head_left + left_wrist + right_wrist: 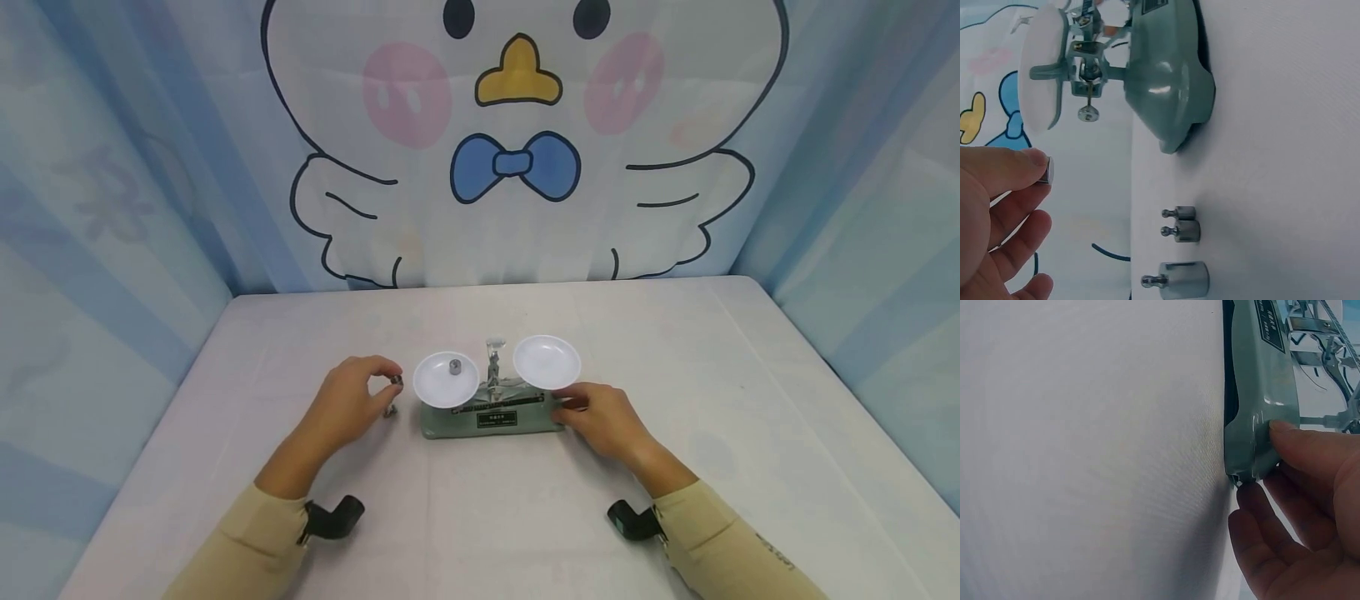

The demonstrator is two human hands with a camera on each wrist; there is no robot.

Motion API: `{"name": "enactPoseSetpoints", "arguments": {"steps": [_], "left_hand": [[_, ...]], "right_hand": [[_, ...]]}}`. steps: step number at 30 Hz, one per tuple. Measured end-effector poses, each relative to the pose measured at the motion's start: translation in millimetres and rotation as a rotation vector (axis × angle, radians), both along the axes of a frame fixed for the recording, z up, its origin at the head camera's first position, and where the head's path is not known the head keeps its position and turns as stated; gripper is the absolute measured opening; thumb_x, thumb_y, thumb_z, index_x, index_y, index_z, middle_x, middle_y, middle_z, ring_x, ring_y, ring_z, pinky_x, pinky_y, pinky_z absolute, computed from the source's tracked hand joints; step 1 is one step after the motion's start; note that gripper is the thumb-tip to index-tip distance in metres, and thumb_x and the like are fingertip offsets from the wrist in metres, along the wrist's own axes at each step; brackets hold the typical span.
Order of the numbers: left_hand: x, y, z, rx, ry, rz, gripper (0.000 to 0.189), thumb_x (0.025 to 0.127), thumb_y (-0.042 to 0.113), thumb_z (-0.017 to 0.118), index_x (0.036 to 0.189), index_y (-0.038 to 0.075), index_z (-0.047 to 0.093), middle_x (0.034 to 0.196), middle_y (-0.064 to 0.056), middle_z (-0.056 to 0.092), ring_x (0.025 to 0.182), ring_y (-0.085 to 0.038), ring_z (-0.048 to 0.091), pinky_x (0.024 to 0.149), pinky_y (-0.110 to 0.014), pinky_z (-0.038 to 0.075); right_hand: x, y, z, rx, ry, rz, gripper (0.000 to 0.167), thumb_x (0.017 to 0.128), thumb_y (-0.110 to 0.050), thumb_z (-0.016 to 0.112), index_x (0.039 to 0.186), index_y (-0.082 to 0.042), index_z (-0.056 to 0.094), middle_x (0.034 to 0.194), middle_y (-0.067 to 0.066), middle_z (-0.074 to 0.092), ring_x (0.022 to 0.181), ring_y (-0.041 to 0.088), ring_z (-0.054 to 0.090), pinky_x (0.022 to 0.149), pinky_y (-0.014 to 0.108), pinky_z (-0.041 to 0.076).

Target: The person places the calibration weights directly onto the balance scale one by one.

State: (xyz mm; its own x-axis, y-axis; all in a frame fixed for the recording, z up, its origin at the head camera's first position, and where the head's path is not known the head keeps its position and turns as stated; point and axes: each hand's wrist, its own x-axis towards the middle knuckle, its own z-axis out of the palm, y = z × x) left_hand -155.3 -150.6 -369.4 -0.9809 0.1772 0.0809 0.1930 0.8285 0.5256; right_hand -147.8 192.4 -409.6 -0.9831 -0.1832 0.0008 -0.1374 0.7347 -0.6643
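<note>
A green balance scale (453,423) with two white pans stands on the table. One small metal weight (455,367) sits on its left pan (431,385); the right pan (547,362) is bare. Just left of the left pan, my left hand (348,400) pinches another metal weight (1049,171) between thumb and fingertips, mostly covered by them. My right hand (603,418) holds the right end of the scale's base, the thumb on its front face and the fingers around the end, as the right wrist view shows.
In the left wrist view, two small knobbed weights (1187,231) and a larger weight (1186,280) stand on the table (1285,187) left of the scale. A curtain (517,233) with a cartoon bird hangs behind the table, with blue curtains on both sides.
</note>
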Motion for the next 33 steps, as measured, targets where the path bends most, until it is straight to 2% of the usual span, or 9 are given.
{"name": "enactPoseSetpoints", "arguments": {"steps": [6,12,20,27,33], "left_hand": [[3.0,4.5,12.0,0.031,0.067,-0.010,0.026,0.094,0.015,0.071,0.118,0.004,0.069,0.117,-0.012,0.068,0.117,-0.033,0.056,0.099,-0.052,0.047],[1.8,11.2,16.8,0.055,0.104,-0.033,0.027,0.094,0.016,0.071,0.118,0.005,0.069,0.117,-0.011,0.068,0.116,-0.032,0.056,0.098,-0.050,0.049],[-4.9,26.3,18.3,0.053,0.101,-0.045,0.026,0.094,0.018,0.072,0.117,0.006,0.070,0.116,-0.010,0.069,0.116,-0.031,0.057,0.099,-0.049,0.049],[-9.6,35.9,17.5,0.037,0.114,-0.086,0.023,0.093,0.015,0.073,0.114,0.006,0.072,0.114,-0.009,0.070,0.113,-0.031,0.058,0.099,-0.049,0.049],[-12.7,41.5,15.8,0.012,0.094,-0.092,0.022,0.093,0.016,0.073,0.113,0.008,0.073,0.115,-0.009,0.070,0.112,-0.029,0.058,0.098,-0.048,0.049]], "right_hand": [[-0.6,0.0,-0.4,-0.001,-0.001,0.002,0.034,0.089,-0.012,0.074,0.120,0.001,0.069,0.110,0.016,0.072,0.106,0.034,0.067,0.081,0.045,0.057],[-0.9,0.4,-0.4,-0.005,0.001,0.006,0.034,0.089,-0.012,0.074,0.120,0.001,0.069,0.109,0.016,0.072,0.105,0.034,0.067,0.080,0.044,0.057],[-1.3,0.9,-0.9,0.001,0.001,0.008,0.034,0.089,-0.012,0.074,0.120,0.001,0.069,0.109,0.016,0.072,0.104,0.034,0.067,0.079,0.044,0.057],[-0.8,1.2,-1.1,-0.015,0.000,0.007,0.034,0.089,-0.012,0.073,0.120,0.001,0.069,0.109,0.016,0.072,0.104,0.034,0.068,0.078,0.043,0.058],[-0.2,0.8,-0.5,-0.008,0.004,0.008,0.033,0.090,-0.012,0.073,0.120,0.001,0.069,0.109,0.016,0.072,0.104,0.034,0.068,0.079,0.043,0.058]]}}
